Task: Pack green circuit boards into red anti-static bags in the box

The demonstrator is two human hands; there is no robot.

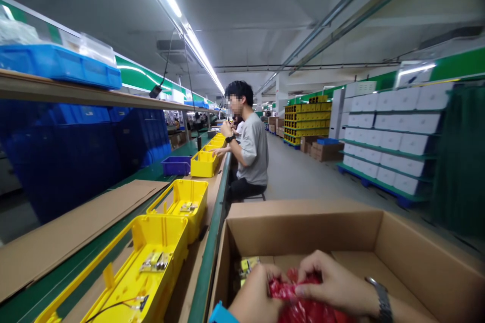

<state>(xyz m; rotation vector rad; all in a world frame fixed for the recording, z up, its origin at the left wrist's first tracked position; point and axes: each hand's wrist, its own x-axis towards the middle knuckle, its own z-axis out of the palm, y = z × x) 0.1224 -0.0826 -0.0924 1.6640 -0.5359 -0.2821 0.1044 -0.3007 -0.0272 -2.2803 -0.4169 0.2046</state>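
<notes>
Both of my hands are inside an open cardboard box [303, 217], close together on a crumpled red plastic bag [308, 308]. My left hand [261, 290] has its fingers curled round the left part of the bag. My right hand [326, 282], with a watch on its wrist, pinches the bag's top between thumb and fingers. What the bag holds cannot be made out. Beside my left hand in the box lie small circuit boards with yellow parts [248, 265], partly hidden by the hand.
Left of the box, yellow plastic housings [176, 227] with circuit boards inside stand along the green-edged bench. A purple bin [176, 165] and flat cardboard [83, 232] lie there too. A seated co-worker [252, 141] works further along. Stacked white boxes [394, 121] stand right.
</notes>
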